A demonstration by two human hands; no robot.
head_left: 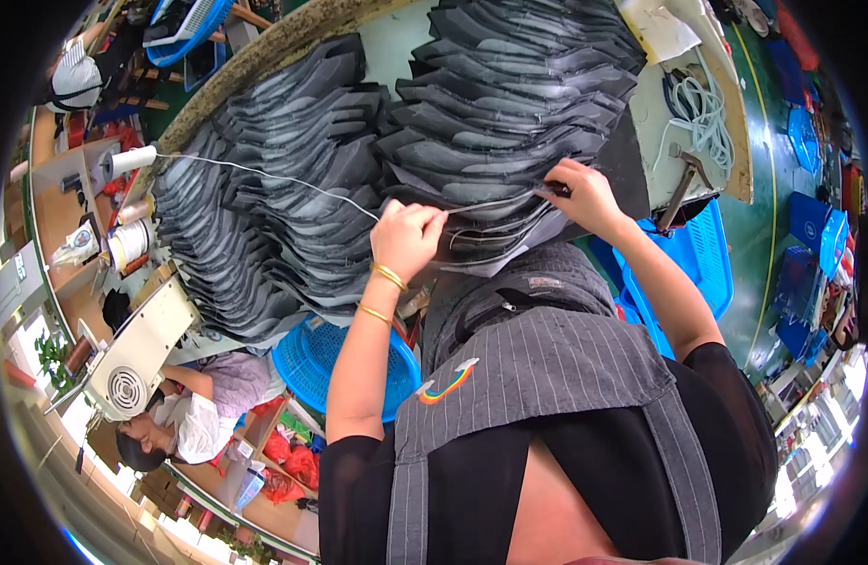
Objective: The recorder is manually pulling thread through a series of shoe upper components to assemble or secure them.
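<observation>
Long rows of overlapping black and grey fabric-like pieces [509, 104] cover the table in front of me. A thin white cord [274, 175] runs from a white spool [130, 162] on the left to my left hand [407, 243], whose fingers are closed on it at the near end of the middle rows. What seems to be the same cord continues across the pieces toward my right hand [589, 198]. That hand is pinched over the near right edge of the stack. Something small and dark shows at its fingertips; its kind is unclear.
A blue basket [302, 363] is below the table's near edge, and blue crates [702, 259] stand at right. A metal clamp [681, 188] and coiled pale cord [702, 113] lie by the right edge. Another person [194, 424] sits beside a cream machine [137, 353] at lower left.
</observation>
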